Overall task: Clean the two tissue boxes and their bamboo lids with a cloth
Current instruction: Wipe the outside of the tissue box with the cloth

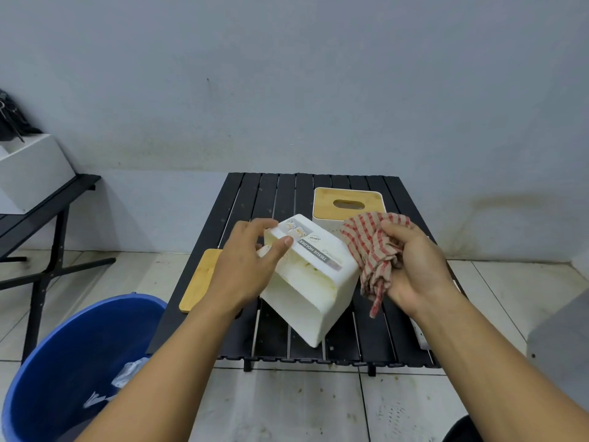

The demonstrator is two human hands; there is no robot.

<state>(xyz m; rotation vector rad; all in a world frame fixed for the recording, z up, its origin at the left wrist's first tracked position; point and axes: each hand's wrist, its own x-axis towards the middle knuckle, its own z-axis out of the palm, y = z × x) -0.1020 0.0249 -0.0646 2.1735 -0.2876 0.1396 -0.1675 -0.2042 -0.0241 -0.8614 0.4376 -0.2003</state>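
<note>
My left hand (pixel 251 266) grips a white tissue box (pixel 310 293) tilted above the black slatted table (pixel 360 339), its labelled underside facing up. Yellowish smears show on the box. My right hand (pixel 414 266) holds a bunched red-and-beige checked cloth (pixel 371 250) just right of the box, touching its upper right edge. Behind them the second white tissue box, with its bamboo lid (pixel 347 204) on, stands at the back of the table. A loose bamboo lid (pixel 199 283) lies flat at the table's left edge, partly hidden by my left wrist.
A blue bucket (pixel 63 371) with some crumpled wrapping inside stands on the tiled floor at the lower left. A black bench (pixel 47 215) carrying a white box stands against the wall at the left. A white object lies by the table's right edge (pixel 420 339).
</note>
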